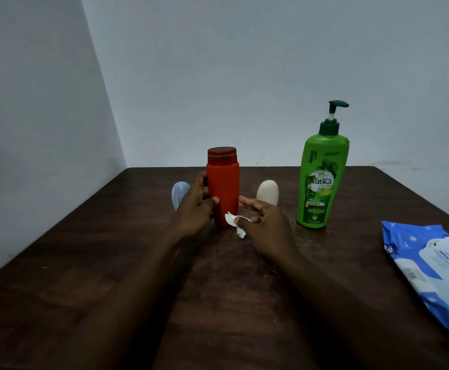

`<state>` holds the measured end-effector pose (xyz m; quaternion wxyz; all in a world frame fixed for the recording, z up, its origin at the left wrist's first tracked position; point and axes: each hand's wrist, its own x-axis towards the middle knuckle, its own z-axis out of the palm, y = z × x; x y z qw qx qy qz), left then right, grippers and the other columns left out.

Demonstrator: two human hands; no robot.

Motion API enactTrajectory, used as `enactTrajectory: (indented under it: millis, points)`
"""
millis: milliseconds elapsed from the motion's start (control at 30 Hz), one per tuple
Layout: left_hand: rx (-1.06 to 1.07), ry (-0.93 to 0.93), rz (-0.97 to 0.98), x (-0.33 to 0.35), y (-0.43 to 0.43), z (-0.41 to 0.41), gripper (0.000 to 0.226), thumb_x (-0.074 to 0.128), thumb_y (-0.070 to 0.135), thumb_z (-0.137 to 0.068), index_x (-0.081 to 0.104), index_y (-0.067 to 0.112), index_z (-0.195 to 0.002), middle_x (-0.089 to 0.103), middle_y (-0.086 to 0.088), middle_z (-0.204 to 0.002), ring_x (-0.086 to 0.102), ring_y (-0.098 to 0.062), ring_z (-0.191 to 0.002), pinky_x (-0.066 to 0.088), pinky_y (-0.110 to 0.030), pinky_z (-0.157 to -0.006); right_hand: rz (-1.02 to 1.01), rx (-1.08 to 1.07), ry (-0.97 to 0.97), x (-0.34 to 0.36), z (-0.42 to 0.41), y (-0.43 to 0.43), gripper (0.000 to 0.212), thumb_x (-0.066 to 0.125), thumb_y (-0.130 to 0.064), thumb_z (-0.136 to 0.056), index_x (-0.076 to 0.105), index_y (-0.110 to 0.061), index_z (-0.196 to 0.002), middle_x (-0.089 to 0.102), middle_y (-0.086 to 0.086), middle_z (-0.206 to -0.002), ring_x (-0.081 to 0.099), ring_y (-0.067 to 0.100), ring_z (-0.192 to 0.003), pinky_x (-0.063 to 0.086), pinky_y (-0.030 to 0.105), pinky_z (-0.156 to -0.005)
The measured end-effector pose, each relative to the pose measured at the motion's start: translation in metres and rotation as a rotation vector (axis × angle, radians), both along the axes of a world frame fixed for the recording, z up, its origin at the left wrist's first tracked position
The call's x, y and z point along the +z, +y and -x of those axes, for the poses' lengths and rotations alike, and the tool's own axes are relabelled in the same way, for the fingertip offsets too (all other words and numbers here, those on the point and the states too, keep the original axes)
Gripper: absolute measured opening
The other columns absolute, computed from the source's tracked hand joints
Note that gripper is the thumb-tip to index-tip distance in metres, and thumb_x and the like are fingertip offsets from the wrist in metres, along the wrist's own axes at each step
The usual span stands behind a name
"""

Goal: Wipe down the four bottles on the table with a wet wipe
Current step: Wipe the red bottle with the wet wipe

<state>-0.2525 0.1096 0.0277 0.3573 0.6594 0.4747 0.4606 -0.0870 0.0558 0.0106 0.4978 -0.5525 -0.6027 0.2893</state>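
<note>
A red bottle with a dark red cap stands upright at the table's middle. My left hand grips its left side, fingers curled round it. My right hand is just right of the bottle's base and pinches a small crumpled white wet wipe against the bottle's lower part. Behind my left hand stands a pale blue bottle, partly hidden. A cream rounded bottle stands behind my right hand. A tall green pump bottle stands to the right.
A blue and white pack of wet wipes lies at the table's right edge. The dark wooden table sits in a corner, with grey walls behind and to the left.
</note>
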Motion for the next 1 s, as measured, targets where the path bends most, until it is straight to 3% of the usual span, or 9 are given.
enactTrajectory:
  millis: [233, 367, 533, 633, 800, 1000]
  points:
    - [-0.004, 0.016, 0.005, 0.001, -0.001, 0.003, 0.065, 0.05, 0.001, -0.101, 0.026, 0.027, -0.155, 0.047, -0.003, -0.151, 0.049, -0.023, -0.136, 0.051, -0.047, -0.105, 0.007, -0.024, -0.021, -0.002, 0.0, 0.002, 0.05, 0.077, -0.023, -0.087, 0.062, -0.03, -0.134, 0.077, -0.007, -0.102, 0.068, -0.005, -0.084, 0.051, 0.009, -0.077]
    - [0.002, 0.027, -0.042, 0.005, -0.003, 0.005, 0.068, 0.05, -0.001, -0.1, 0.024, 0.03, -0.155, 0.044, -0.004, -0.154, 0.046, -0.021, -0.139, 0.046, -0.048, -0.11, 0.014, -0.023, -0.018, -0.003, 0.0, 0.002, 0.053, 0.077, -0.022, -0.087, 0.06, -0.03, -0.137, 0.076, -0.001, -0.111, 0.071, 0.004, -0.093, 0.054, 0.029, -0.096]
    - [0.018, -0.008, -0.128, 0.014, -0.003, 0.01, 0.067, 0.053, -0.001, -0.099, 0.027, 0.027, -0.154, 0.042, -0.002, -0.155, 0.044, -0.012, -0.138, 0.044, -0.038, -0.112, 0.012, -0.019, -0.026, -0.003, -0.001, 0.004, 0.055, 0.077, -0.023, -0.087, 0.059, -0.03, -0.139, 0.078, 0.0, -0.105, 0.071, 0.003, -0.09, 0.054, 0.026, -0.094]
    - [0.071, -0.035, -0.219, 0.022, -0.004, 0.012, 0.065, 0.057, 0.002, -0.097, 0.032, 0.027, -0.151, 0.043, 0.002, -0.154, 0.045, -0.014, -0.138, 0.046, -0.037, -0.109, 0.02, -0.021, -0.028, -0.004, 0.0, 0.003, 0.055, 0.077, -0.023, -0.088, 0.058, -0.029, -0.139, 0.077, 0.003, -0.109, 0.071, 0.008, -0.096, 0.053, 0.034, -0.101]
    - [0.143, -0.079, -0.316, 0.033, -0.015, 0.022, 0.047, 0.064, 0.008, -0.094, 0.052, 0.038, -0.128, 0.059, 0.016, -0.134, 0.06, -0.008, -0.121, 0.053, -0.031, -0.096, 0.017, -0.037, -0.045, -0.006, 0.001, 0.004, 0.056, 0.077, -0.023, -0.087, 0.058, -0.03, -0.139, 0.072, 0.001, -0.124, 0.07, 0.012, -0.105, 0.048, 0.046, -0.108]
    - [0.225, -0.041, -0.301, 0.03, -0.026, 0.037, 0.036, 0.069, 0.005, -0.09, 0.064, 0.024, -0.121, 0.066, 0.014, -0.108, 0.064, -0.002, -0.104, 0.053, -0.018, -0.085, -0.013, -0.037, -0.038, -0.006, 0.001, -0.001, 0.05, 0.079, -0.025, -0.086, 0.063, -0.029, -0.134, 0.077, 0.0, -0.111, 0.072, 0.01, -0.096, 0.051, 0.044, -0.105]
